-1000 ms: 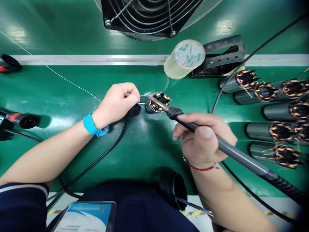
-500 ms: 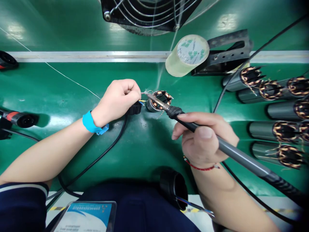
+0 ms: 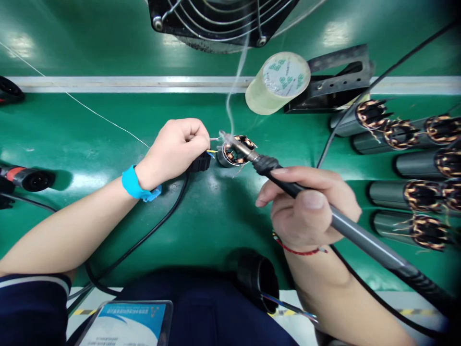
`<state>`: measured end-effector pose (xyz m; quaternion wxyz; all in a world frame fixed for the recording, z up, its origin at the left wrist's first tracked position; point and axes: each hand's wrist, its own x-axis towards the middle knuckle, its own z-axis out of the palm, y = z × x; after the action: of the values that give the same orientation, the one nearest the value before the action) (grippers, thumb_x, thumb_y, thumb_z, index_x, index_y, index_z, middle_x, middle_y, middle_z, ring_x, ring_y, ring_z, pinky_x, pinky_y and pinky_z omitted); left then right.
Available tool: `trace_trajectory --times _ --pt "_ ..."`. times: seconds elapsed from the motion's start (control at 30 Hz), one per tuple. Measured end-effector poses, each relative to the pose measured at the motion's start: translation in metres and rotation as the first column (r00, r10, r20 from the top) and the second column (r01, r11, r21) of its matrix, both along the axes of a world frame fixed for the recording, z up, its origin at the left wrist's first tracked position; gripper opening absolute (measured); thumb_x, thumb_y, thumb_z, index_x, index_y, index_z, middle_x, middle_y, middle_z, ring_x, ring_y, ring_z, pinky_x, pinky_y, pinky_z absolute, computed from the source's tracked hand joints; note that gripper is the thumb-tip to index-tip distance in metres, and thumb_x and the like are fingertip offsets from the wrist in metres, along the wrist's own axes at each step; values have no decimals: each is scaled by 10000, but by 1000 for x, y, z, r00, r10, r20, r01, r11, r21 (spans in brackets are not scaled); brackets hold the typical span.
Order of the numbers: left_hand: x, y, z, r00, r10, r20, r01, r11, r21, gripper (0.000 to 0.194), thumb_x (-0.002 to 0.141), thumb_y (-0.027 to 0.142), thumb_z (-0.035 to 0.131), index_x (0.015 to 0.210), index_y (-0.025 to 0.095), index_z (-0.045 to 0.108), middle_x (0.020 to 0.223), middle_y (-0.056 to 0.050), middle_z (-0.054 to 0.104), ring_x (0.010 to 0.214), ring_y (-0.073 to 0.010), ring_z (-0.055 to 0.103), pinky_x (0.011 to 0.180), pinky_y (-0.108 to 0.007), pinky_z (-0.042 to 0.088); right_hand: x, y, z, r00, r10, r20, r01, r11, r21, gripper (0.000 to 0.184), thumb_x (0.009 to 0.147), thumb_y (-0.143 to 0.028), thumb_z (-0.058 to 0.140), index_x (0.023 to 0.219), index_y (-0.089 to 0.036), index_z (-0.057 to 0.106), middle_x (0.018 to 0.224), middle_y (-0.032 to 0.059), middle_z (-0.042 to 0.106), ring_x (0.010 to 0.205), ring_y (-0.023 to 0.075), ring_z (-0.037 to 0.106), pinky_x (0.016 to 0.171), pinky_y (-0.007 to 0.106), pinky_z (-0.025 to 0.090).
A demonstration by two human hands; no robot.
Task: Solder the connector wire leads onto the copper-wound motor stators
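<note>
My left hand (image 3: 180, 146) is closed in a pinch on a thin wire (image 3: 214, 139) whose end pokes out past the fingertips. Below those fingers lies a black connector block (image 3: 200, 164) with yellow and blue leads. My right hand (image 3: 311, 204) grips a soldering iron (image 3: 370, 235), pointing up and left. Its tip is just beyond the wire end, and smoke rises there. Under the tip a motor stator (image 3: 230, 161) with copper windings stands on the green bench; the iron partly covers it. A fine pale strand, like solder wire (image 3: 104, 117), runs from the upper left behind my left hand.
A fan (image 3: 223, 21) stands at the back, near a tape roll (image 3: 275, 86) and a black metal stand (image 3: 331, 86). Several stators (image 3: 389, 192) lie at right. A black housing (image 3: 257, 278) with wires is at the front edge. A black cable (image 3: 158, 226) crosses the left side.
The soldering iron's tip has shifted slightly up and right, off the wire end. The smoke plume has changed shape. My left hand has hardly moved.
</note>
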<state>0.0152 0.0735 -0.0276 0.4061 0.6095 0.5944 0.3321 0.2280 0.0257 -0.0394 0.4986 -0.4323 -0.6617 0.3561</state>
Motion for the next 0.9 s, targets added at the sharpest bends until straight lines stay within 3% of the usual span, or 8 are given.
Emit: trace_trajectory --times 0.1,0.27,0.4,0.57,0.7,0.77,0.9 --pt "0 0 0 1000 3 2 -3 1000 8 175 734 112 474 577 151 541 573 18 508 595 -97 471 592 -234 350 -4 2 0 994 -53 -95 64 991 118 214 918 -387 541 1006 -275 701 668 -14 625 503 131 599 401 276 458" --pt "-1 0 -2 1000 6 9 -6 1000 13 161 717 126 468 580 153 548 579 18 526 603 -103 491 589 -235 365 -10 7 0 996 -65 64 54 986 159 251 877 -266 612 1122 -302 655 808 -10 685 629 147 651 616 328 564" --pt "-2 0 -3 1000 0 24 0 1000 -1 146 722 158 475 604 154 560 594 18 555 599 -105 491 577 -235 368 -17 13 12 993 -66 102 62 997 39 320 937 -329 529 1256 -313 554 1073 34 693 892 203 706 763 376 595" --pt "-3 0 -3 1000 -11 28 11 1000 6 148 730 201 477 616 149 554 605 16 567 610 -107 499 588 -230 375 -26 23 26 971 39 236 -24 998 -65 318 962 -309 481 1279 -299 458 1045 13 706 1041 184 677 899 382 556" --pt "-4 0 -3 999 -26 41 25 999 26 144 724 210 477 612 147 543 611 17 565 609 -103 494 592 -225 376 -36 29 15 960 98 262 -85 994 -61 420 879 -233 571 1273 -270 430 1291 64 591 1222 226 574 1010 439 492" --pt "-5 1 -4 998 -35 46 33 999 41 145 724 215 475 613 148 541 615 16 565 611 -104 495 594 -227 378 -41 30 7 965 92 245 -85 996 -37 450 854 -213 591 1270 -267 430 1259 69 608 1214 240 575 1049 479 451" --pt "-5 1 -7 999 -33 37 31 998 62 147 729 224 471 619 154 540 611 16 562 608 -109 495 590 -233 375 -44 27 -5 982 51 179 -51 999 -9 422 858 -186 568 1249 -278 440 1141 53 663 1084 217 639 995 465 484"
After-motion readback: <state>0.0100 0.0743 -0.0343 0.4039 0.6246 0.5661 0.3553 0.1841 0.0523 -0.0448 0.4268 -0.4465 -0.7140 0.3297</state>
